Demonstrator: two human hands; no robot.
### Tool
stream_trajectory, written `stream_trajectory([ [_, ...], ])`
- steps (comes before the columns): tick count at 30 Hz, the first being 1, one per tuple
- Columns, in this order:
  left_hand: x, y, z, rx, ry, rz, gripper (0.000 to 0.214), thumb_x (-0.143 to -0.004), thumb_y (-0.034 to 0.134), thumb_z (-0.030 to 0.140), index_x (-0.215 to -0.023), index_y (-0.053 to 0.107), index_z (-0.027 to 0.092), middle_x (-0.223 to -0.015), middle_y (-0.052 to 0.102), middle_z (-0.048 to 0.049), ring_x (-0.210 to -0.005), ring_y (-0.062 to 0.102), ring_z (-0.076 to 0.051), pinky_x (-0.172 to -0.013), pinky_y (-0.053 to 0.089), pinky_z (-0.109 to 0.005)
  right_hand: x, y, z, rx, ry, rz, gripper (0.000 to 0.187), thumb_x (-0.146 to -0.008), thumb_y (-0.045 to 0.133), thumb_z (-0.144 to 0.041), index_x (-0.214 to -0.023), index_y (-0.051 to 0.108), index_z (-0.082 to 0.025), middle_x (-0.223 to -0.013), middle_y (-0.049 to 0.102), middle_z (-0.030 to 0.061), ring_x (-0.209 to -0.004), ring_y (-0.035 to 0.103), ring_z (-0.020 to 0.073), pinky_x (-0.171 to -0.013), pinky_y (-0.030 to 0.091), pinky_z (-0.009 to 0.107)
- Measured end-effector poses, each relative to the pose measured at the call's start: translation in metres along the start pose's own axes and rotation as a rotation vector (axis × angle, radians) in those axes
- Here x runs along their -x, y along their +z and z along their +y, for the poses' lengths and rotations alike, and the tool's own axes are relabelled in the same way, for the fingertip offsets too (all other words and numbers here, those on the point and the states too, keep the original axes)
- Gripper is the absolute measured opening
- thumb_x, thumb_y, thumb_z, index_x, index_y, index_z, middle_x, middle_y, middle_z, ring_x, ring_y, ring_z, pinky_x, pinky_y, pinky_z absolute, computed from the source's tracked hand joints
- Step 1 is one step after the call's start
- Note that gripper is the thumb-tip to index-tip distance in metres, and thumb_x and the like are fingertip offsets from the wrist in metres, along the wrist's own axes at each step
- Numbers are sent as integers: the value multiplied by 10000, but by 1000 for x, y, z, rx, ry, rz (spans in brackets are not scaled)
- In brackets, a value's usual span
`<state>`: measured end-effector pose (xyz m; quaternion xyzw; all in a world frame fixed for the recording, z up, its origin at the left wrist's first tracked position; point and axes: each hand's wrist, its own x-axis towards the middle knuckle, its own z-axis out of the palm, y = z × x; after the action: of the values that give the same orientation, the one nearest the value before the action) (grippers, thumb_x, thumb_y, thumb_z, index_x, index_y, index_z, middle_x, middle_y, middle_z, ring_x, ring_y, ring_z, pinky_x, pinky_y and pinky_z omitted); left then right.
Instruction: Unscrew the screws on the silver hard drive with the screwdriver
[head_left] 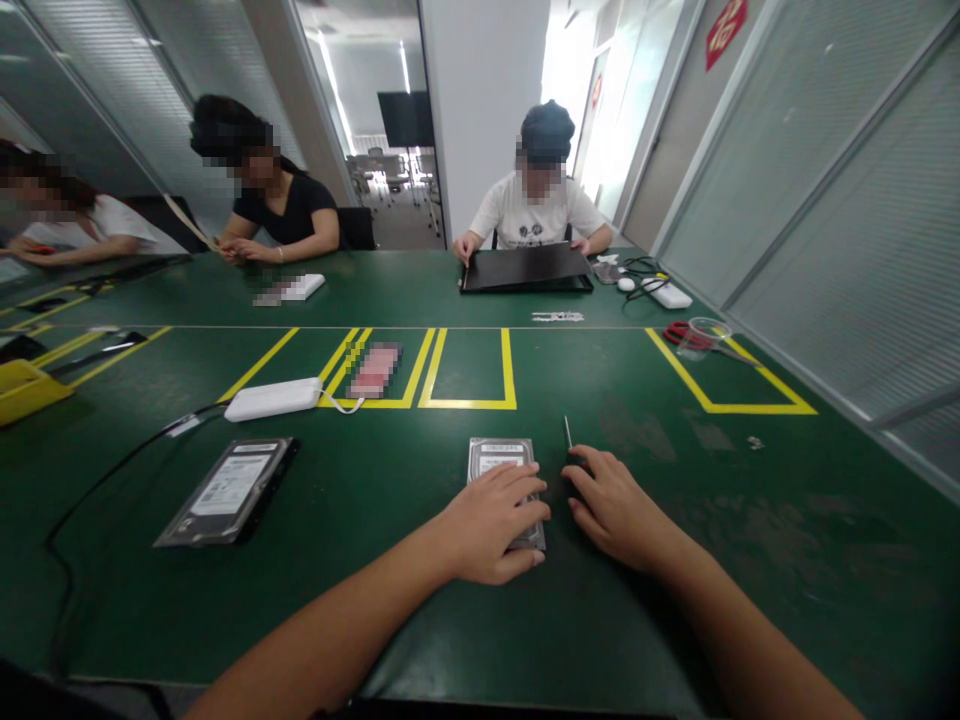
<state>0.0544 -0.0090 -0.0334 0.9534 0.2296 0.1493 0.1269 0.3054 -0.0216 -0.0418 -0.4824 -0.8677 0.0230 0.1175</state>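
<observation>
A grey hard drive (501, 459) with a white label lies on the green table in front of me. My left hand (491, 520) rests flat on its near half, fingers stretched out. My right hand (616, 505) lies just right of the drive, fingers curled over the dark handle of a small screwdriver (568, 437) whose thin metal shaft points away from me.
A second hard drive (229, 490) lies to the left, near a white power bank (273, 398) with a black cable. Yellow tape boxes (469, 402) mark the table. Three people sit at the far side; one holds a black laptop (526, 268). Red scissors (690, 336) lie right, a yellow tray (26, 388) left.
</observation>
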Motion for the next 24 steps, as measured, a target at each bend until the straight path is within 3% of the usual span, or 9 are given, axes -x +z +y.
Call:
stream_trajectory([
  [5, 2, -2, -1, -12, 10, -17, 488, -843, 656, 431, -1266, 599, 194, -1459, 515, -127, -1440, 374, -321, -1213, 256, -501, 0, -1, -3, -34, 6, 30, 323, -945, 473, -255, -1232, 580, -154, -1364, 484, 198, -1228, 481, 331, -1016, 452, 534],
  [9, 4, -2, 5, -69, -72, -19, 663, -838, 648, 467, -1396, 510, 137, -1538, 405, -181, -1446, 350, -343, -1213, 259, -491, 1, -8, -3, -34, 41, 77, 324, -938, 483, -259, -1236, 577, -176, -1342, 512, 182, -1192, 516, 323, -994, 471, 526],
  [13, 6, 0, 12, -116, -135, -26, 702, -883, 591, 496, -1452, 444, 113, -1550, 385, -190, -1474, 292, -359, -1224, 223, -511, 9, -18, 6, 26, 95, 90, 346, -930, 491, -284, -1246, 569, -165, -1297, 531, 174, -1147, 538, 321, -967, 487, 500],
  [19, 7, 4, 12, -125, -133, -34, 693, -909, 552, 503, -1467, 423, 112, -1561, 378, -179, -1481, 274, -360, -1230, 200, -514, 37, -25, 46, 62, 269, -4, 326, -939, 449, -357, -1140, 609, -156, -1107, 617, 141, -964, 634, 274, -854, 529, 434],
  [24, 7, 3, 11, -129, -115, -48, 685, -918, 542, 503, -1463, 426, 105, -1555, 381, -186, -1479, 275, -366, -1230, 198, -515, 64, -33, 100, 146, 620, -140, 267, -933, 483, -403, -1046, 620, -204, -1082, 655, 117, -953, 646, 287, -788, 491, 416],
])
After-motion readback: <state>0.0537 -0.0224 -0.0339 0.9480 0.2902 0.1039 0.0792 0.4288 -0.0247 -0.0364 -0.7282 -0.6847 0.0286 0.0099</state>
